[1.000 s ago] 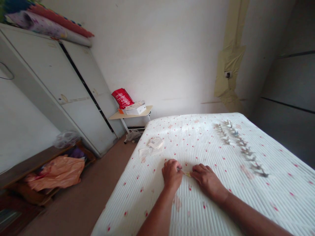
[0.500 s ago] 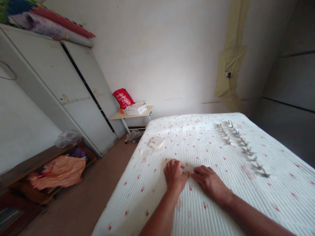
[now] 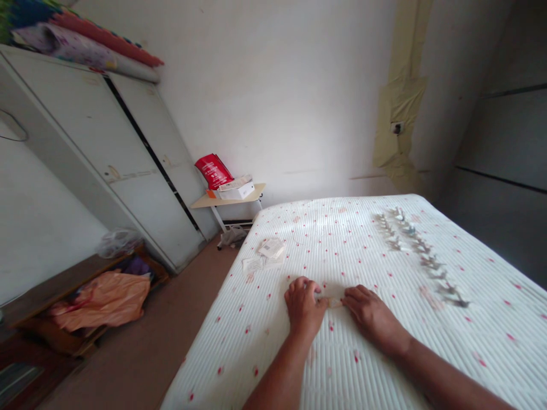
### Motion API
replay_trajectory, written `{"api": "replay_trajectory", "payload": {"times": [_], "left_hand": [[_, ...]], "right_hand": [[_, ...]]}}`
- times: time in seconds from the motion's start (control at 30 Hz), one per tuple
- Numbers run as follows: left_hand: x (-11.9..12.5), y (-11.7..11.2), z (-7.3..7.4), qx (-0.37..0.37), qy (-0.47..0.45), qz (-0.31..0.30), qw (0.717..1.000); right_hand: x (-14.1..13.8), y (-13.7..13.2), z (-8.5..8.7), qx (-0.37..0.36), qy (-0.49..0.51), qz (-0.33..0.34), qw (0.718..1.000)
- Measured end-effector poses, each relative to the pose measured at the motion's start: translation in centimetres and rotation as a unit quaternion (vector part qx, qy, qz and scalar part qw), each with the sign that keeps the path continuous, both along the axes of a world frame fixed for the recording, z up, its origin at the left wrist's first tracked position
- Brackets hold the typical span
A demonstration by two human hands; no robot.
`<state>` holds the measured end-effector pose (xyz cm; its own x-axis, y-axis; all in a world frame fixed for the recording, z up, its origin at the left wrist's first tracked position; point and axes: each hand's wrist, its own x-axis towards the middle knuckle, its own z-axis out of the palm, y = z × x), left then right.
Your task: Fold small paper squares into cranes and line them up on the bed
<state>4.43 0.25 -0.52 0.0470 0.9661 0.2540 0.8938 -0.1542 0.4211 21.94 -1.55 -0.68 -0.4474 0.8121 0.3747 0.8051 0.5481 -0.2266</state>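
A small, pale folded piece of paper [image 3: 335, 303] lies low on the bed between my two hands. My left hand [image 3: 302, 304] pinches its left end, fingers curled. At the right end, the bent fingers of my right hand [image 3: 367, 313] press on it. Its fold pattern is too small to make out. Beyond my left hand rests a loose pile of printed paper pieces [image 3: 271, 249]. To the right, several small folded paper figures [image 3: 421, 246], bird-like in shape, stand in two rows.
The ribbed white mattress [image 3: 354, 360] carries small red marks. Behind its far left corner, a small table [image 3: 200, 201] bears a red bag [image 3: 214, 171] and a white box [image 3: 237, 191]. A grey cabinet [image 3: 141, 188] and a low wooden unit with an orange cloth-like sheet [image 3: 105, 299] stand left.
My right hand has shifted slightly right, away from the left one. More of the folded paper now shows between them. My left hand has hardly moved.
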Motion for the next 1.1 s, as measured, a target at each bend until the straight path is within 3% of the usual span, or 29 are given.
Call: {"api": "replay_trajectory", "payload": {"times": [0.33,0.73,1.1], "left_hand": [[0.2,-0.4,0.4,0.014,-0.003,-0.036,0.999],[0.0,-0.4,0.4,0.003,-0.005,-0.055,0.998],[0.1,-0.5,0.7,-0.009,-0.027,-0.107,0.994]], "right_hand": [[0.3,-0.1,0.4,-0.007,0.050,0.002,0.999],[-0.1,0.0,0.4,-0.019,0.004,-0.001,1.000],[-0.1,0.2,0.8,0.024,-0.028,-0.035,0.999]]}}
